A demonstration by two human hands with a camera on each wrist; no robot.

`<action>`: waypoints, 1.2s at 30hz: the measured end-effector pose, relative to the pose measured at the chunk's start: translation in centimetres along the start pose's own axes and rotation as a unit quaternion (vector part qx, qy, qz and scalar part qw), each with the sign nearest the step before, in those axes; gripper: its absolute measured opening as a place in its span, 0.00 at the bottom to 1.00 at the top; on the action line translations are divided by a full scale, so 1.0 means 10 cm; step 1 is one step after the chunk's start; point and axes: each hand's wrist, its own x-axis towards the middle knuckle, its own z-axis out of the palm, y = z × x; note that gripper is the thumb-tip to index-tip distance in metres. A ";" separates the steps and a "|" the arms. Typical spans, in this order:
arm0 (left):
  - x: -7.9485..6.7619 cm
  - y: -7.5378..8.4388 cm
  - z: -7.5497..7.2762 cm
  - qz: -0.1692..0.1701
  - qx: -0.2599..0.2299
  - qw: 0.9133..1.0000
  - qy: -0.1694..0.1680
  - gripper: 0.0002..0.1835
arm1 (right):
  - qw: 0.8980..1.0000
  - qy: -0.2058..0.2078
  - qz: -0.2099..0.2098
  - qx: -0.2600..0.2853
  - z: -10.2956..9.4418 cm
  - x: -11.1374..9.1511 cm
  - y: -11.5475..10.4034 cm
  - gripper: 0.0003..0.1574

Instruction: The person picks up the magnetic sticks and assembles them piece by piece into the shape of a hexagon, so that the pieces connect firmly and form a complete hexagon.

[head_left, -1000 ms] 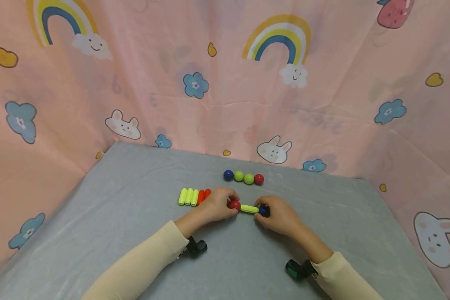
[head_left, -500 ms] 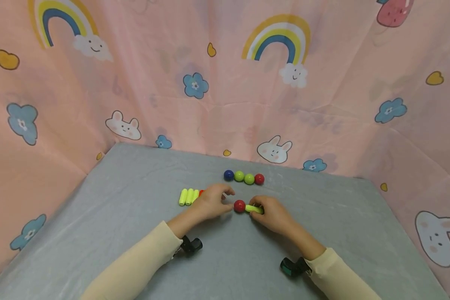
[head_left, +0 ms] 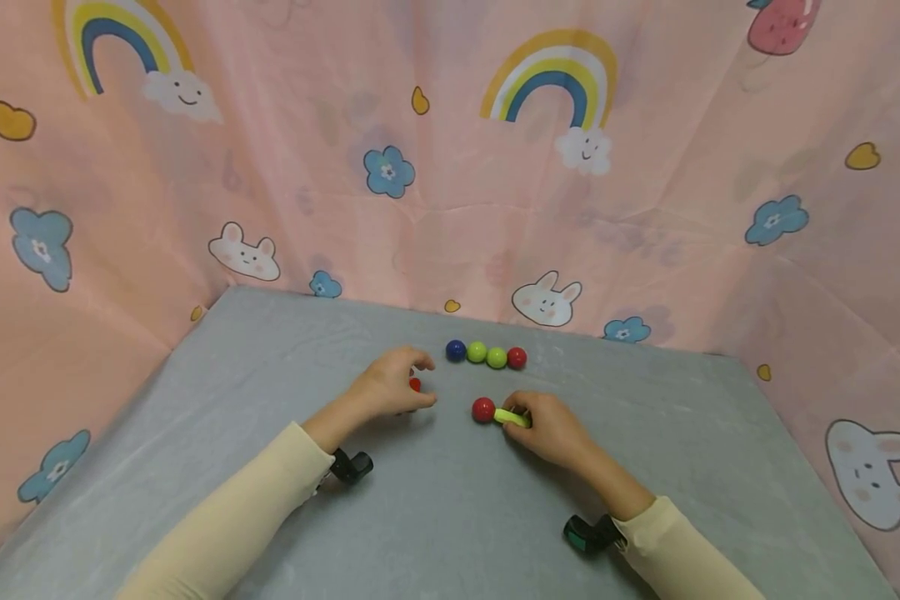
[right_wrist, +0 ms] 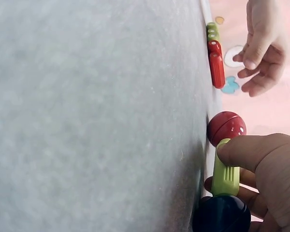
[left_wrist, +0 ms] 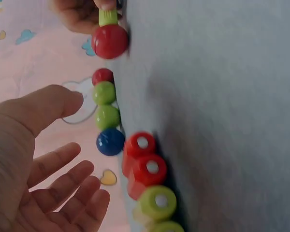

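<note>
My right hand (head_left: 558, 429) pinches a yellow-green rod (right_wrist: 226, 176) between thumb and fingers. One end of this rod meets a red ball (head_left: 483, 410), the other a dark blue ball (right_wrist: 222, 216); the head view hides the blue one behind the hand. My left hand (head_left: 382, 385) hovers over the row of loose rods with its thumb and fingers spread and holds nothing. In the left wrist view, red rods (left_wrist: 147, 169) and yellow-green rods (left_wrist: 157, 203) lie side by side, apart from that hand. From the head, the hand covers most of them.
Behind the hands, a blue ball (head_left: 456, 351), two green balls (head_left: 487, 355) and a red ball (head_left: 517, 358) stand in a row on the grey cloth (head_left: 450, 517). A pink printed curtain (head_left: 450, 233) encloses the back and sides.
My left hand has let go of the red ball and moved left to the loose rods. My right hand's grip has shifted from the blue ball end onto the yellow-green rod.
</note>
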 end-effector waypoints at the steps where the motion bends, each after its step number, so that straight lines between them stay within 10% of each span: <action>1: 0.00 -0.02 -0.01 -0.002 0.006 1.000 -0.001 0.24 | 1.000 0.000 0.002 0.000 0.00 0.00 0.00 0.08; 21: 0.01 -0.23 0.05 -0.022 0.120 0.992 -0.013 0.22 | 0.999 0.011 0.040 0.010 0.03 0.03 0.01 0.10; 36: 0.01 -0.08 0.08 -0.024 0.021 0.999 0.005 0.25 | 0.999 0.023 0.038 0.006 0.03 0.04 0.01 0.09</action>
